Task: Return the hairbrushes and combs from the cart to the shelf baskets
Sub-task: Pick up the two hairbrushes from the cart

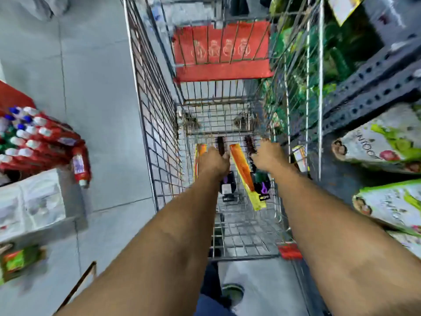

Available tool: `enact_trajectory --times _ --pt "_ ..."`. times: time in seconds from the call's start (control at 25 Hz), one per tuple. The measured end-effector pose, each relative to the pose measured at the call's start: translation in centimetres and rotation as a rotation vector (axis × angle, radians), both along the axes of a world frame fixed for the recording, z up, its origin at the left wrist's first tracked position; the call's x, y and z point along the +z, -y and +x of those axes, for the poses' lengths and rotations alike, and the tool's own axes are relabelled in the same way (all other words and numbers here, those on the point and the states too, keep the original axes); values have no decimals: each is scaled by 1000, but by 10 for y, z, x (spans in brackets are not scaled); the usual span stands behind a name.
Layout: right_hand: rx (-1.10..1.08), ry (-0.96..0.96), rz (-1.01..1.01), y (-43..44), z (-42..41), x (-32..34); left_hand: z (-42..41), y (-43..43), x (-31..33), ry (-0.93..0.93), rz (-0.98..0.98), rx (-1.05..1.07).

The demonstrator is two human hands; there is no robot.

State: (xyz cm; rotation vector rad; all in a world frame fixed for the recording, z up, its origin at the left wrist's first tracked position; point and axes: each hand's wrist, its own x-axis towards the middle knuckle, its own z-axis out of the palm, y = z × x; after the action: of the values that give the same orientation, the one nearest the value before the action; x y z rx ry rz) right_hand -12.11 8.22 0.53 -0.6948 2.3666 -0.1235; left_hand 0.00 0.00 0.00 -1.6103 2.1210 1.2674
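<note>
Head view: both hands [214, 160] [267, 156] grip hairbrushes [220, 144], bristle ends pointing away

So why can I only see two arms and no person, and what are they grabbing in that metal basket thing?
The camera sits on the person's head and looks down, so you see only their arms. The metal basket is a shopping cart in a shop aisle. Both hands reach down into it. The left hand is closed around a dark round hairbrush, next to an orange pack. The right hand grips another dark hairbrush. Between the hands lies an orange and yellow packet, probably a comb. More dark and purple packs lie underneath, too blurry to name.
</note>
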Motion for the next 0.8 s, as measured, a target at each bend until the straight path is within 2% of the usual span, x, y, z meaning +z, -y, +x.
enact_trajectory --times 0.16,0.4,0.6,0.8 --pt "-71 41 146 -6 -11 -56 -13 0 -59 169 110 51" --pt "-238 -27 206 -3 -10 -115 -22 0 -109 209 169 180" --pt "-198 -107 278 2 -12 -114 -19 3 -116 210 143 143" --pt "-326 -95 248 -3 -22 -105 -25 -9 -114 167 166 134"
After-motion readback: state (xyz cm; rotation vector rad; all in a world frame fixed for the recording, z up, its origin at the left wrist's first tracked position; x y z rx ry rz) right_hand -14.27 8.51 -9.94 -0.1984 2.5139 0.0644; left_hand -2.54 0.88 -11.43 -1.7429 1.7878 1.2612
